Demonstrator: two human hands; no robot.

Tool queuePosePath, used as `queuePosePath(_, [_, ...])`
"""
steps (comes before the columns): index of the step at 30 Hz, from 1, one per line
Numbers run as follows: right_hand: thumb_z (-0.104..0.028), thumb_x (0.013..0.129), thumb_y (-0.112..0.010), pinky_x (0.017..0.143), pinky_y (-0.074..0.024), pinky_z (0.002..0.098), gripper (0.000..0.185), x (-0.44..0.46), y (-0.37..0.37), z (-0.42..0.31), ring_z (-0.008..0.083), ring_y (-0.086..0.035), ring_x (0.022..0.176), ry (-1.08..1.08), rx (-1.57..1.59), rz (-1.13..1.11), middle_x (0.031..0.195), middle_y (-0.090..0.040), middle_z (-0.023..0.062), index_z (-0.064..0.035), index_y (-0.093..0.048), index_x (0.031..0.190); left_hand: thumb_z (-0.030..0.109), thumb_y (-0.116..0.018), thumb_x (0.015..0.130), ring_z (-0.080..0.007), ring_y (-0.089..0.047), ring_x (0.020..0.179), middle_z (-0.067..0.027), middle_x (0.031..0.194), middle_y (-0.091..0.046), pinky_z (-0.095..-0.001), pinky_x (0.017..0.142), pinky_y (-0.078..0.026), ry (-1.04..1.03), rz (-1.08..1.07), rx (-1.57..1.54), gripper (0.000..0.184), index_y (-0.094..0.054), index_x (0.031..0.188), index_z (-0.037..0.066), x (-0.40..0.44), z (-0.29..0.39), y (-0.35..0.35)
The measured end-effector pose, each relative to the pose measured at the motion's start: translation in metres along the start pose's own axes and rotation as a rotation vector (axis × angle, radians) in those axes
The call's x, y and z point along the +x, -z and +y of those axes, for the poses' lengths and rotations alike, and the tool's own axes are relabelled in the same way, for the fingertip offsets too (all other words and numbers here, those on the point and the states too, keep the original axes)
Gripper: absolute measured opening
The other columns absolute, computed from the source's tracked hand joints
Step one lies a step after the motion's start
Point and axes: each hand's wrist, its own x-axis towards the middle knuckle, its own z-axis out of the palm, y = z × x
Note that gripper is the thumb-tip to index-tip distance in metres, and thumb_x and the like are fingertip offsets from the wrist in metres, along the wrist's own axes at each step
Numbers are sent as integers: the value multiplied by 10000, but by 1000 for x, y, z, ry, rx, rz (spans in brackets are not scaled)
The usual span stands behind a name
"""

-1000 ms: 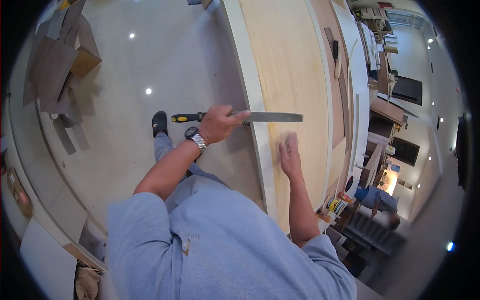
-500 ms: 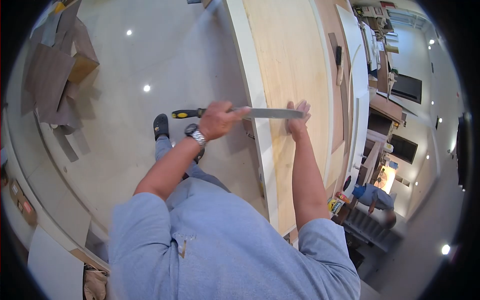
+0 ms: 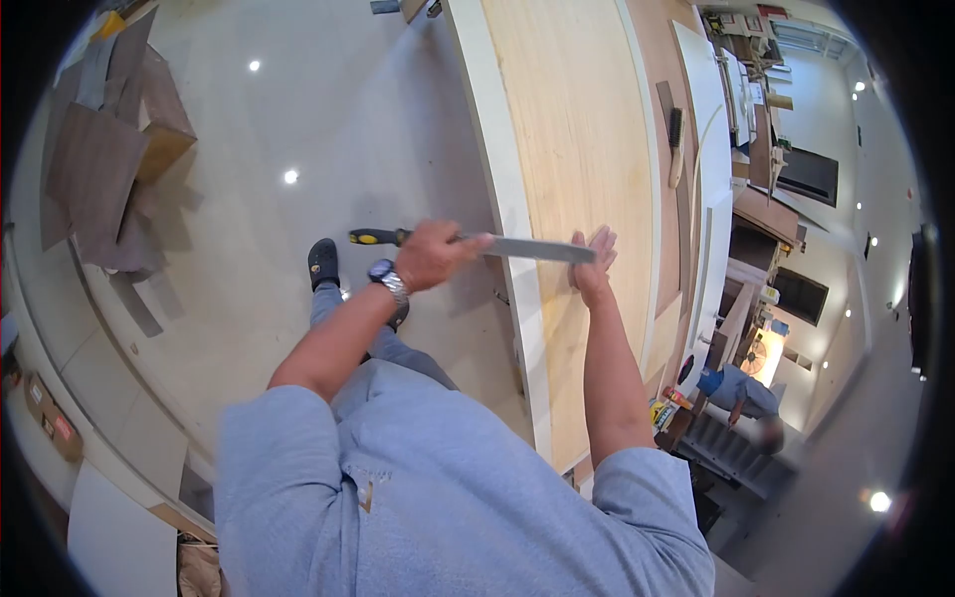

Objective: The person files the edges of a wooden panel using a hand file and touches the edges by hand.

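Observation:
My left hand (image 3: 438,256), with a watch (image 3: 386,274) on its wrist, is closed around a long flat metal file (image 3: 537,249). It grips near the blade's base, and the black and yellow handle (image 3: 373,237) sticks out behind. The blade passes over the white edge of a pale wooden panel (image 3: 567,119). Over the panel, my right hand (image 3: 595,267) has its fingers stretched out. The file's tip overlaps this hand near the thumb; I cannot tell whether they press together.
A wooden-handled brush (image 3: 676,149) lies on boards beyond the panel. Brown sheets and a box (image 3: 119,169) stand on the left floor. A co-worker (image 3: 741,391) is at the far right, near cans (image 3: 662,410).
The file and both hands sit slightly lower in the picture. The view has shifted a little too. My left hand still grips the file, and the right fingers stay spread.

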Motion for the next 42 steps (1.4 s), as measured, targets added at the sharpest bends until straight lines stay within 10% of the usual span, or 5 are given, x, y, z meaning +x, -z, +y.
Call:
queuePosePath(6, [-763, 934, -403, 1165, 10, 689, 1027, -5, 1, -7, 434, 178, 1524, -33, 24, -11, 1691, 145, 119, -150, 49, 1623, 121, -645, 907, -274, -533, 629, -86, 683, -524, -416, 560, -446, 181, 241, 32, 523, -620, 1375, 353, 52, -103, 53])
queuePosePath(25, [-771, 928, -409, 1144, 18, 725, 1050, 3, 0, 1, 434, 199, 1520, -6, 27, -37, 1685, 180, 117, -149, 79, 1618, 177, -642, 917, -262, -541, 657, -53, 718, -529, -420, 606, -438, 94, 56, 94, 438, -661, 1326, 332, 59, -18, 23])
queuePosePath(28, [-721, 966, -394, 1217, 57, 557, 1022, -6, 6, -8, 466, 196, 1509, 29, 27, -57, 1676, 158, 188, -69, 58, 1609, 157, -651, 914, -263, -557, 644, -57, 725, -554, -420, 601, -454, 63, 40, 79, 445, -669, 1316, 347, 31, 13, 26])
queuePosePath(37, [-724, 938, -432, 1156, 5, 709, 1026, -18, 5, -20, 465, 140, 1525, 4, -16, -12, 1687, 114, 171, -114, 27, 1622, 113, -701, 876, -268, -546, 613, -85, 711, -562, -395, 584, -457, 216, 162, -136, 481, -678, 1316, 306, 7, -9, 11])
queuePosePath(42, [-629, 907, -585, 1156, -50, 705, 940, -40, -47, 42, 422, -39, 1549, 549, -265, 57, 1674, -131, 209, -72, -259, 1590, 108, -707, 877, -279, -536, 664, -75, 719, -528, -396, 633, -448, 136, 85, -58, 489, -672, 1329, 292, -14, 55, -1])
